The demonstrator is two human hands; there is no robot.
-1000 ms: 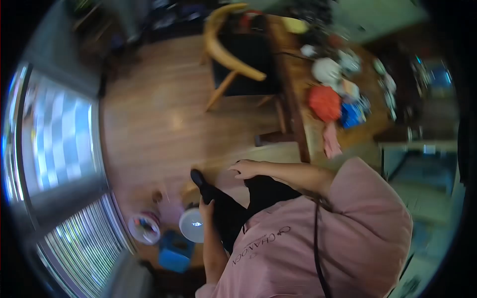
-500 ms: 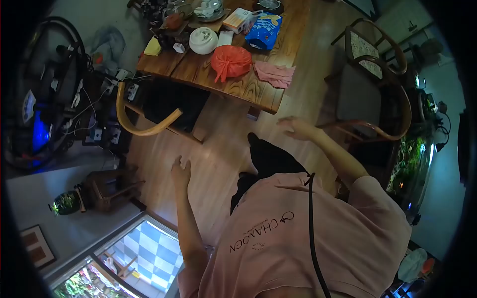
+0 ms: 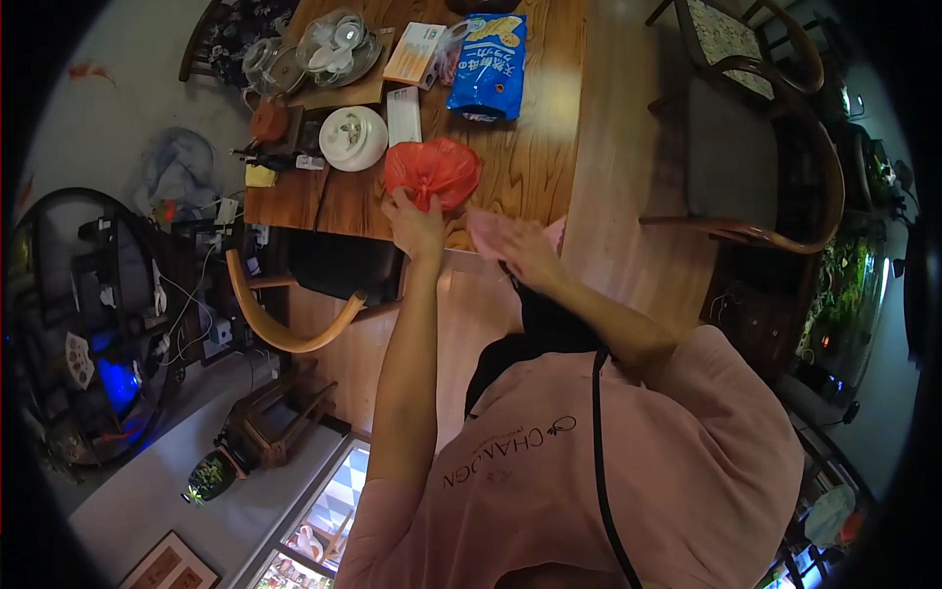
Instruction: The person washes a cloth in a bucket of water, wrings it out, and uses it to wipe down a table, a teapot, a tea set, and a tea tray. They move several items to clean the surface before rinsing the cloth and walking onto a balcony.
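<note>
My left hand (image 3: 416,230) is at the near side of a knotted red plastic bag (image 3: 444,169), its thumb and fingers closed round the tied end. My right hand (image 3: 533,258) grips a pink cloth (image 3: 489,232) at the table's front corner, and part of the cloth is hidden under the fingers. What the red bag contains cannot be made out. Behind the bag stands a white lidded pot (image 3: 353,138), beside a flat white box (image 3: 403,116). A blue snack bag (image 3: 488,74) lies farther back.
The wooden table (image 3: 549,128) reaches away from me. A chair with a curved wooden back (image 3: 294,339) is tucked at its left front. Glassware on a tray (image 3: 339,49) and an orange-white box (image 3: 416,54) stand behind. More chairs (image 3: 731,147) are at right.
I have come closer to the table. Both hands moved from hanging apart over the floor to the table's front edge, the left taking the red bag's knot, the right the pink cloth.
</note>
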